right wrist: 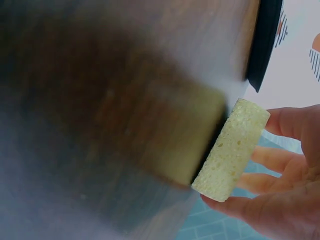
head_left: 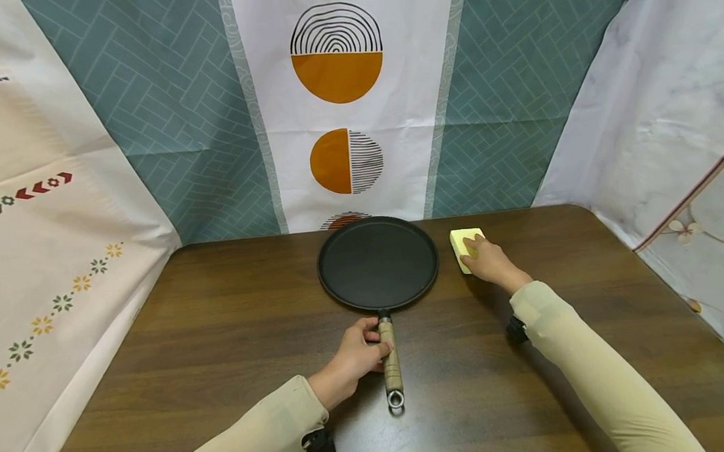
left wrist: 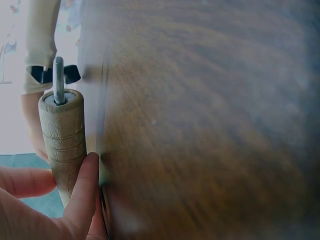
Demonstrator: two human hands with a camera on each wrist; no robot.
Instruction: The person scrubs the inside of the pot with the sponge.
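Note:
A flat black round pan (head_left: 377, 263) lies at the middle of the table, its wooden handle (head_left: 391, 361) pointing toward me. My left hand (head_left: 358, 352) pinches that handle between thumb and fingers; the left wrist view shows the handle's end (left wrist: 64, 117) with its metal ring. To the right of the pan, my right hand (head_left: 489, 261) grips a yellow sponge (head_left: 466, 248) by its edges. Close up in the right wrist view, the pale porous side of the sponge (right wrist: 232, 150) faces the camera. Whether it touches the tabletop I cannot tell.
The brown wooden table (head_left: 233, 342) ends at the back against a teal and white patterned cloth (head_left: 197, 125). Cream cloth (head_left: 45, 270) hangs on the left and a marbled white cloth (head_left: 658, 135) on the right. Each wrist wears a small black device (head_left: 318, 447).

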